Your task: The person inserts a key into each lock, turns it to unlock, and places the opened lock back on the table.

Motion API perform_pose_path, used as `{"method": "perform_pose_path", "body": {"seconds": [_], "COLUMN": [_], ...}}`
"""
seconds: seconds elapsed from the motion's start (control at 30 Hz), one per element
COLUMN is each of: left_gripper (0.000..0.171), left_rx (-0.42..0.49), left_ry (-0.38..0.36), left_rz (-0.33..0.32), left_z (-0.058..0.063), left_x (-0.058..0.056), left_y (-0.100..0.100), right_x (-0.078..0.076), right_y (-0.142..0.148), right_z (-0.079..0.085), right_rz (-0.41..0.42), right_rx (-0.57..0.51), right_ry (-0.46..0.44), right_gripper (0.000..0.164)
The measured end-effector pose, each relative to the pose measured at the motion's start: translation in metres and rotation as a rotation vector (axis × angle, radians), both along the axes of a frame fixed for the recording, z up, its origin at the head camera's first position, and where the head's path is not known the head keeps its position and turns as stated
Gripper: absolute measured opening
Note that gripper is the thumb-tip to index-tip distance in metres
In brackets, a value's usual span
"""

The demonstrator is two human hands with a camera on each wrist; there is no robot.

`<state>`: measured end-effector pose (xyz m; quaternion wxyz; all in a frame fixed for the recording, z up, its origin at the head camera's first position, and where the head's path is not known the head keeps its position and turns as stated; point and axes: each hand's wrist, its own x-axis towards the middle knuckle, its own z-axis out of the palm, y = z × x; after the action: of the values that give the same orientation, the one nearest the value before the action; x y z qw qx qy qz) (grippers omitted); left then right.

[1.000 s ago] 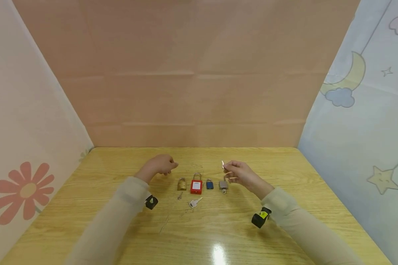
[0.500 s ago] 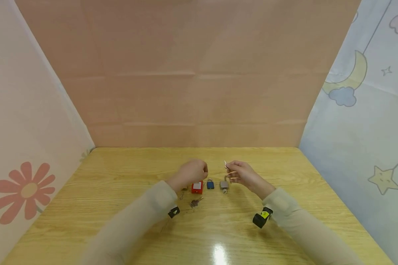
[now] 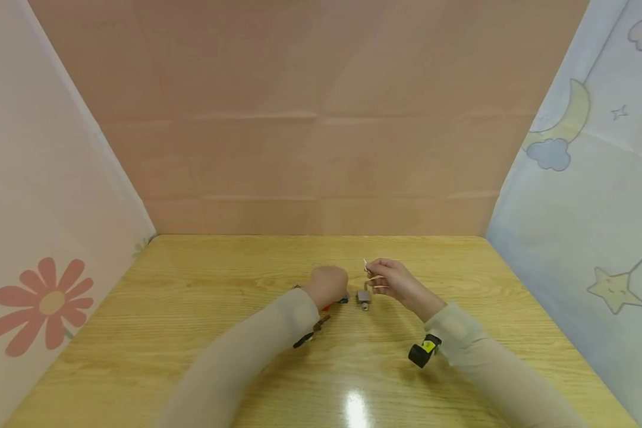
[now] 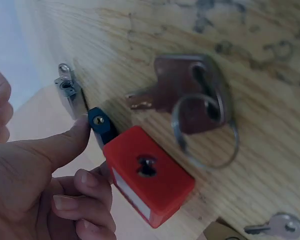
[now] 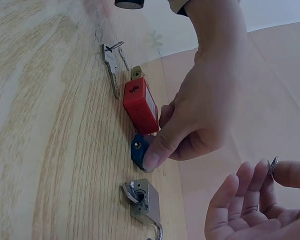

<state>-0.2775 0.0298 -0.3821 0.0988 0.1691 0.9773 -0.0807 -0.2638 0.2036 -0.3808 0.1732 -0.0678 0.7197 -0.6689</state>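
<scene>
My left hand (image 3: 327,284) reaches across the row of padlocks and pinches the blue padlock (image 4: 101,122), its thumb on one side of the body. Beside it, the red padlock (image 4: 147,175) lies close to my curled other fingers. In the head view my left hand and sleeve cover most of both padlocks. My right hand (image 3: 398,284) is raised at the right and pinches a small silvery key (image 3: 366,265) between thumb and index finger; its edge (image 5: 273,165) shows in the right wrist view. Below that hand lies the grey padlock (image 3: 363,297) with its shackle.
A larger key with a ring (image 4: 190,95) lies in front of the red padlock. A small key (image 4: 280,226) and a brass padlock (image 5: 136,73) are at the left end of the row. A brown backdrop (image 3: 321,178) rises behind the wooden table (image 3: 203,279).
My left hand has swept rightward over the brass and red padlocks and taken hold of the blue one. My right hand stays almost in place with the key.
</scene>
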Motion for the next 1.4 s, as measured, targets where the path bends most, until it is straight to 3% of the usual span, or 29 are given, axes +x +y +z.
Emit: {"method": "perform_pose_path", "body": {"seconds": [0.17,0.37,0.47,0.63,0.93,1.07,1.17,1.27,1.4], "left_gripper": [0.042,0.035,0.027,0.021,0.029,0.036,0.039,0.037,0.032], "left_rx": [-0.018,0.021,0.026,-0.051,0.003,0.133,0.291,0.511,0.894], "left_ry": [-0.018,-0.04,-0.067,-0.079,-0.124,-0.1,-0.085,-0.117,-0.255], "left_rz": [0.05,0.042,0.016,-0.06,-0.082,-0.071,-0.055,-0.01,0.089], "left_z": [-0.006,-0.007,-0.008,-0.007,0.0,0.006,0.014,0.023,0.031], "left_x": [-0.006,-0.008,-0.007,-0.004,0.0,0.002,0.001,-0.001,-0.004], "left_y": [0.008,0.012,0.014,0.018,0.02,0.014,0.004,-0.008,-0.023], "right_x": [0.001,0.0,0.001,0.004,0.001,0.002,0.005,0.006,0.005], "right_y": [-0.002,-0.003,-0.002,0.0,0.0,0.002,0.003,0.004,0.006], "right_z": [0.001,0.003,0.004,0.005,0.004,0.007,0.01,0.012,0.012], "right_rz": [0.001,-0.011,0.008,0.062,-0.014,-0.02,-0.023,-0.026,-0.029], "right_rx": [0.004,0.021,0.009,-0.034,-0.02,-0.028,-0.029,-0.02,-0.007], "right_ry": [-0.001,0.0,0.013,0.048,0.006,0.003,0.01,0.015,0.011], "right_gripper": [0.018,0.018,0.019,0.021,0.018,0.018,0.019,0.019,0.018]}}
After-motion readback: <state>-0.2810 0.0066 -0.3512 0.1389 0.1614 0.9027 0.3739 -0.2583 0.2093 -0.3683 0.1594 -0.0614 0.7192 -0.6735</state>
